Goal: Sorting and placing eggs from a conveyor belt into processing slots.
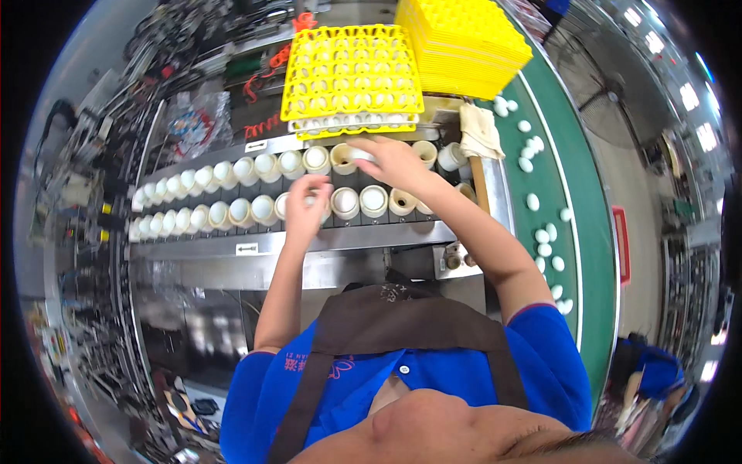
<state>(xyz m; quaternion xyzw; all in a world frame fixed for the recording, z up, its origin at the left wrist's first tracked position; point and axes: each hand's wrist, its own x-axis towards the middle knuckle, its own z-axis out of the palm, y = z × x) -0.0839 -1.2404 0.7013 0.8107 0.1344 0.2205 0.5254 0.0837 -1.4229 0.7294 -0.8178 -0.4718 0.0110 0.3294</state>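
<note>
Two rows of cream cups run along a dark slatted conveyor (249, 191), many with a white egg standing in them. My right hand (394, 162) holds a white egg (363, 155) in its fingertips, beside an empty cup (343, 158) in the far row. Over the near row, my left hand (307, 206) has its fingers curled at a whitish egg or cup, blurred and partly hidden; whether it grips it I cannot tell. Another cup (402, 202) in the near row stands empty, right of a cup holding an egg (374, 200).
Behind the far row, yellow plastic trays (353, 69) hold eggs. A tall stack of yellow trays (464, 52) stands to their right. A cloth (482, 130) hangs near the conveyor's right end. Loose eggs lie on a green belt (597, 232) at the right. Another person (658, 371) is at lower right.
</note>
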